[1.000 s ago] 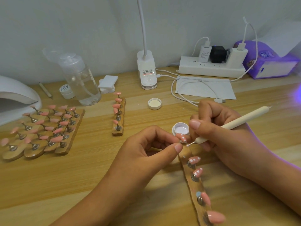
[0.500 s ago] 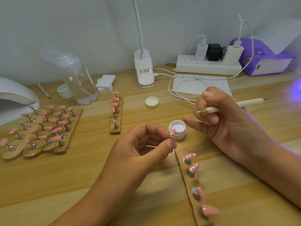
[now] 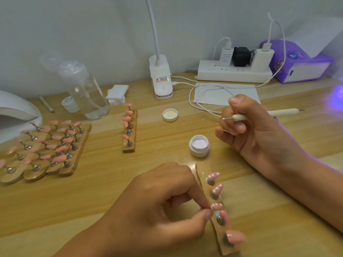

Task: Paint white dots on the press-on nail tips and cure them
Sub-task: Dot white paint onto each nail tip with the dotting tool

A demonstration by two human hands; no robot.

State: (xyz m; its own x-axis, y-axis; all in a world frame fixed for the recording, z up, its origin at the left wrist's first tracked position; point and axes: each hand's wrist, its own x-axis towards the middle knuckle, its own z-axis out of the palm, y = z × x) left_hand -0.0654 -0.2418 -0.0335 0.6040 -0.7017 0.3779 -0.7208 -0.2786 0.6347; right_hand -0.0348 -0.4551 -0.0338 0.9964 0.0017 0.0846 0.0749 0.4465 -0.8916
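A: What are the hands doing?

B: The left hand (image 3: 163, 206) pinches a dotted pink nail tip (image 3: 217, 206) between thumb and forefinger, over the wooden strip (image 3: 201, 168) that lies just on the near side of the jar of white gel (image 3: 199, 145). The right hand (image 3: 254, 134), right of the jar, is curled round a dotting pen (image 3: 282, 112), with the ball end clear of the gel.

A: Which step is that?

B: Dotting, I'd say, about halfway down this strip. The two tips nearest the jar carry white dots, as does the held one. The two plain tips (image 3: 234, 236) farthest from the jar have none.

A: And next?

B: Probably seating the held tip, taking up a plain one, and loading the pen from the jar. That calls for a light touch so the wet dots don't smear.

A: Anything unclear?

B: I can't tell whether the held tip's stand sits on the strip, as the fingers cover it. Far left of the jar, a white curing lamp (image 3: 16, 112) is cut by the frame edge beside rows of undotted tips (image 3: 46, 145) on the counter (image 3: 104, 182). Far right of the jar is a violet glow (image 3: 337, 97) whose source is out of view.
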